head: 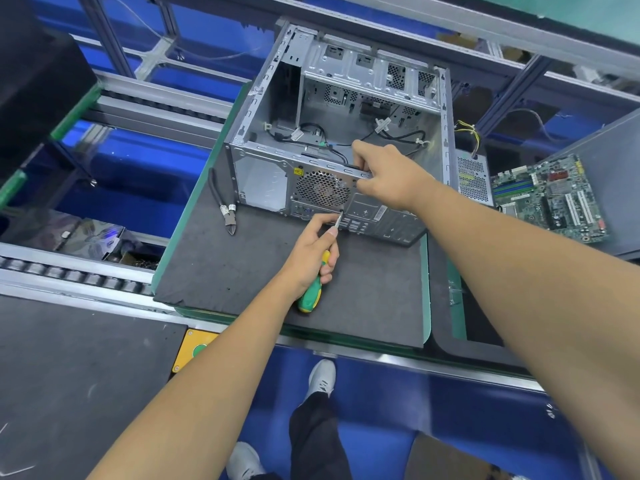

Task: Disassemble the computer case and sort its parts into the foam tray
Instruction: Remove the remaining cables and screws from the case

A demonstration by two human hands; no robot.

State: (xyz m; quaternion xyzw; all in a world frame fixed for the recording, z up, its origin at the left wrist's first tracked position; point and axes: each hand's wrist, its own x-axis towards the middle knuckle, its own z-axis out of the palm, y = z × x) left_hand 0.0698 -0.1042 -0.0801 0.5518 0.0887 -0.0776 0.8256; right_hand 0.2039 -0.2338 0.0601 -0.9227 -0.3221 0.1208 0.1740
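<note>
The computer case is lying open side up on a dark foam pad, its rear panel facing the person and its interior nearly stripped, with a few black cables trailing across the bottom. The left hand is gripping a green and yellow screwdriver, fingers curled round the handle and thumb lying along the shaft; most of the handle is sitting hidden inside the fist, and the tip is meeting the rear panel just below the round fan grille, though whether it is seated in a screw is too small to make out. The right hand is reaching over the top rear rail of the case, fingers curled over its edge; the fingertips are hidden behind the rail and the knuckles, so what exactly they are pinching cannot be told. A pair of side cutters is resting on the pad just beside the case's left corner. To the right, a perforated metal box is showing partly from behind the case, its yellow and black wires sticking up, and a green motherboard is lying on a grey tray whose far side is cut off by the frame edge. Below the bench edge, the person's white shoes and dark trousers are showing.
</note>
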